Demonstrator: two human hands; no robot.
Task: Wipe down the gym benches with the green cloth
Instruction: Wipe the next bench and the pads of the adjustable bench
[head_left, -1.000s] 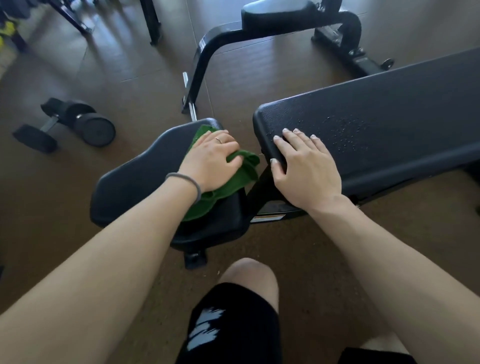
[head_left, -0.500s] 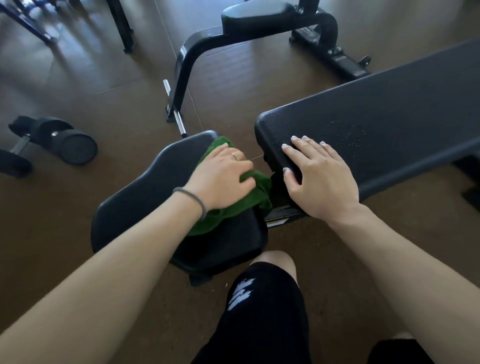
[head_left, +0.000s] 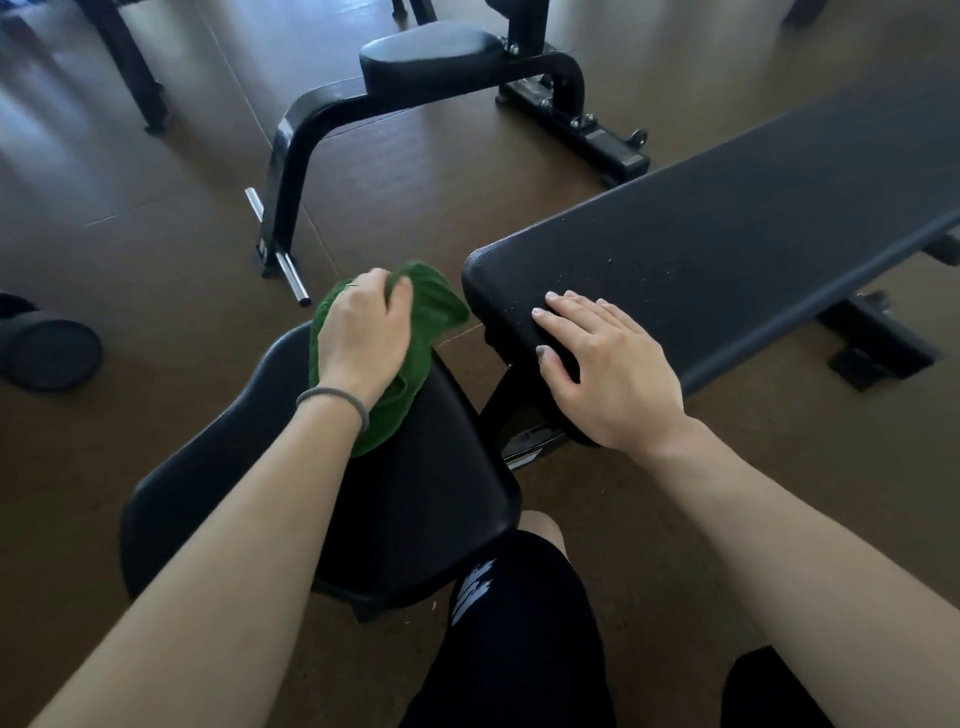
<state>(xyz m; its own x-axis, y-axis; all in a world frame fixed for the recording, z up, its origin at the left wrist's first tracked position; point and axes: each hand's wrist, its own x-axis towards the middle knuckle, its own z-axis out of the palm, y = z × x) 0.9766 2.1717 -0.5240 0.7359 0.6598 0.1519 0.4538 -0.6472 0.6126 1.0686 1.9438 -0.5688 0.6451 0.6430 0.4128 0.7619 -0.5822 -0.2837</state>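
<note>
- Two hands are at work: the left hand (head_left: 363, 332) has slid forward with the cloth (head_left: 387, 353) since a second ago, from the middle of the seat pad (head_left: 415, 499) up to its far tip, where part of the cloth now hangs past the edge.
- Its grip is curled over the bunched green cloth, fingers pressing it down onto the pad; the blur on the cloth suggests the stroke is under way.
- Right hand (head_left: 608, 374) has not shifted: it lies flat, fingers straight and spread, holding nothing, on the near end of the long pad (head_left: 753, 234).
- Meaning for the task, as I judge it: the seat pad has had at least one pass along its right side, and its left part looks untouched by this stroke. The long pad looks not yet wiped, since small pale specks or droplets sit on it just beyond the right fingertips.
- A narrow gap with a metal frame (head_left: 511, 400) separates the two pads; the cloth is near that gap, so crossing to the long pad would be a short move.
- Both pads are black, textured and faintly glossy.
- Room: brown floor (head_left: 156, 234) in large tiles with soft window light, a second bench (head_left: 431, 52) with a black curved frame beyond, a dumbbell (head_left: 49, 353) at the left edge, and more dark equipment legs at the top.
- One knee in black shorts (head_left: 509, 623) shows below the seat pad.
</note>
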